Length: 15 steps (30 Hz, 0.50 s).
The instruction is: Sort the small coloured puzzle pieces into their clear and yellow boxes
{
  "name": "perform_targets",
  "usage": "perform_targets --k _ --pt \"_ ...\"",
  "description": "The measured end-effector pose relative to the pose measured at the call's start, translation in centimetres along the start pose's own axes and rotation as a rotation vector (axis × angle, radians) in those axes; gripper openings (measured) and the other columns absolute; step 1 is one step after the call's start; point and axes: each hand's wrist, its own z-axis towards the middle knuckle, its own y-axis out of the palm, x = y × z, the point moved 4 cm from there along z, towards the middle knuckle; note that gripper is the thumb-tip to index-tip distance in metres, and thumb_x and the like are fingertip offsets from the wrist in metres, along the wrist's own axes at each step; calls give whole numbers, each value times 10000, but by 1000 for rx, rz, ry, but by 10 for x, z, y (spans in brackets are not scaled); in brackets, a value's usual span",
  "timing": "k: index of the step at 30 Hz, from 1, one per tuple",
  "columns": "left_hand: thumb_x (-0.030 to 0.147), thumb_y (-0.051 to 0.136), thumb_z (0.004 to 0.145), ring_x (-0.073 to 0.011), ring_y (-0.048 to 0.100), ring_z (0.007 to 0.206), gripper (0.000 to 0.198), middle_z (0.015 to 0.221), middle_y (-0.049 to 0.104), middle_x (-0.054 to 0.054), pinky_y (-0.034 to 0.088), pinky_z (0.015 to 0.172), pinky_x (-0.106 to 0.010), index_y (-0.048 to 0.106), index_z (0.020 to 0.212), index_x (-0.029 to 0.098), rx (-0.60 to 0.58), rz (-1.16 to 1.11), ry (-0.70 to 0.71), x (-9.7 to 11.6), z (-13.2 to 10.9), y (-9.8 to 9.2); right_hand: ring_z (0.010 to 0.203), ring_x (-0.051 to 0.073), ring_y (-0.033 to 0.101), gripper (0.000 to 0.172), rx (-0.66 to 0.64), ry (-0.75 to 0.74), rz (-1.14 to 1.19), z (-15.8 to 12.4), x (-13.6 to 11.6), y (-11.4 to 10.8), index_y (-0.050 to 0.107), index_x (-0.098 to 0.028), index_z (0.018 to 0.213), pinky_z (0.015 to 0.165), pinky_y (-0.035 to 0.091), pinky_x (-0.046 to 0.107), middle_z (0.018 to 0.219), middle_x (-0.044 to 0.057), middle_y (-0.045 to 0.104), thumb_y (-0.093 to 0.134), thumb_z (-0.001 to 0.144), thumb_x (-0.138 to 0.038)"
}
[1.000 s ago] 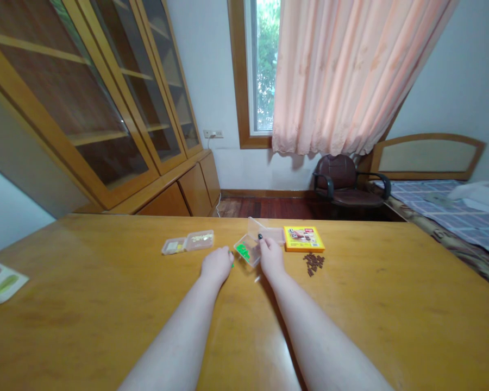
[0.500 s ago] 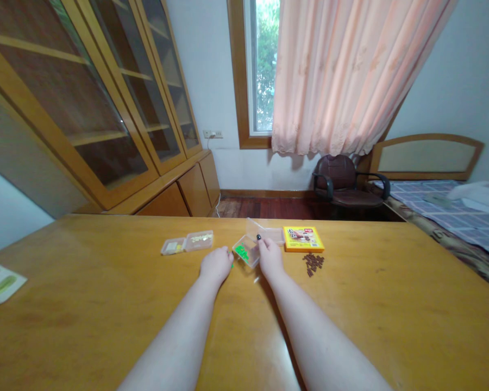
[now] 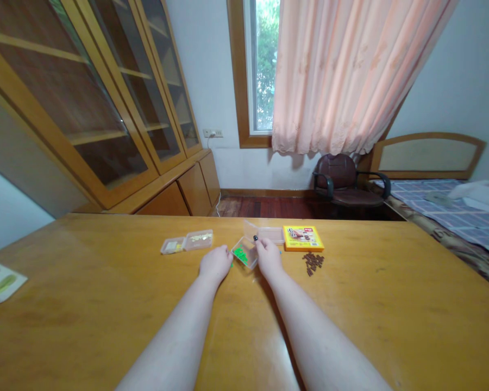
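Observation:
My right hand [image 3: 269, 256] grips a clear plastic box [image 3: 250, 258] by its right side, thumb at the rim. The box is tilted, and small green pieces [image 3: 240, 254] lie gathered in its left part. Just left of the box, my left hand [image 3: 217, 262] is closed and low over the table, its fingertips turned away from view. A bit of green [image 3: 231, 265] shows beside its fingers; whether they hold anything is hidden. Behind the right hand lies another clear case [image 3: 271, 234].
A yellow box [image 3: 303, 239] lies right of my hands, with a pile of brown pieces [image 3: 313, 263] in front. To the left is an open clear case [image 3: 199, 239] with pale pieces. A white object [image 3: 2, 282] sits at the wooden table's [image 3: 85, 304] left edge.
The right hand and the box have shifted very slightly left and up. The green pieces remain in the box, and my left hand has hardly moved.

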Motion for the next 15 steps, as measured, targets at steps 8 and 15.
perform_targets --k 8,15 --pt "414 345 863 -222 633 815 331 881 675 -80 444 668 -286 588 833 192 -1 -13 -20 0 1 -1 624 154 531 288 -17 2 -7 1 3 2 584 -177 660 589 356 239 650 20 625 437 780 -394" --pt "420 346 860 -217 631 800 322 857 675 -72 443 655 -287 585 819 208 2 -25 -17 -1 2 1 630 159 526 312 -10 -11 -48 0 -1 0 577 -182 661 584 343 241 657 20 616 410 802 -404"
